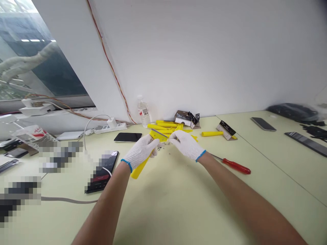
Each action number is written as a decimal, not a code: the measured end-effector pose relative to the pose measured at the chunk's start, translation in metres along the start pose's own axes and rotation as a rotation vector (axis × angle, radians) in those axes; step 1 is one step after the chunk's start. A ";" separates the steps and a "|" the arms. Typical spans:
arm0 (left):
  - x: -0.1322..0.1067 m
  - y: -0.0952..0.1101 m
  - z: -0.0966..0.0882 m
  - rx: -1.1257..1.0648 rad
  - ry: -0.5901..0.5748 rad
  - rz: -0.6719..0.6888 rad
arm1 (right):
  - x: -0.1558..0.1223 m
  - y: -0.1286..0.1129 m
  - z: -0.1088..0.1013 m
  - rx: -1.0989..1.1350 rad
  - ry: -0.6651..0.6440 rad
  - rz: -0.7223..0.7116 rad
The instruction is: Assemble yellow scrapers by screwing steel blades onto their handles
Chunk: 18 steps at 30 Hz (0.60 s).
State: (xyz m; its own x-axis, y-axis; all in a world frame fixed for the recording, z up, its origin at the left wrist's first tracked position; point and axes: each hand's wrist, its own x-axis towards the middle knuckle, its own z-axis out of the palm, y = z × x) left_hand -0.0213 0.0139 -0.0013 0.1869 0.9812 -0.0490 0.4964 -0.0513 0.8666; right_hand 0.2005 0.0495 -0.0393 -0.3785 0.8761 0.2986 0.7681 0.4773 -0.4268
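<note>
My left hand (pixel 141 150), in a white knit glove with a blue cuff, is closed round a yellow plastic scraper (pixel 139 170). Its handle slants down toward me and its wide head holds a thin grey blade (pixel 159 133). My right hand (pixel 187 145), gloved alike, has its fingertips pinched at the blade's right end; whatever lies between them is too small to make out. Small metal screws or nuts (pixel 160 146) lie scattered on the table between my hands. A red-handled screwdriver (pixel 236 166) rests to the right, its shaft partly behind my right wrist.
Behind my hands lie several yellow handles (pixel 166 125) by an opened small box (pixel 183 117). Another yellow handle (pixel 212 133) touches a second box (pixel 227 130). A water bottle (pixel 144 112) stands by the wall. Phones (pixel 127 137), a power strip (pixel 112 127) and cables are at left.
</note>
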 end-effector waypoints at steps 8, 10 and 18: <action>0.004 0.006 0.031 0.091 -0.092 -0.018 | -0.014 -0.032 -0.003 0.244 0.158 0.024; 0.003 0.007 0.035 0.107 -0.102 -0.010 | -0.015 -0.030 0.001 0.244 0.180 0.018; -0.005 0.016 0.040 0.207 -0.041 -0.015 | -0.021 -0.025 -0.006 0.137 0.153 0.011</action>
State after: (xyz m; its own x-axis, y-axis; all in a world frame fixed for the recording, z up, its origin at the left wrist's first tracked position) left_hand 0.0193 0.0012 -0.0070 0.2106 0.9739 -0.0847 0.6621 -0.0784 0.7453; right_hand 0.1928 0.0189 -0.0297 -0.2797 0.8660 0.4146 0.6906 0.4814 -0.5397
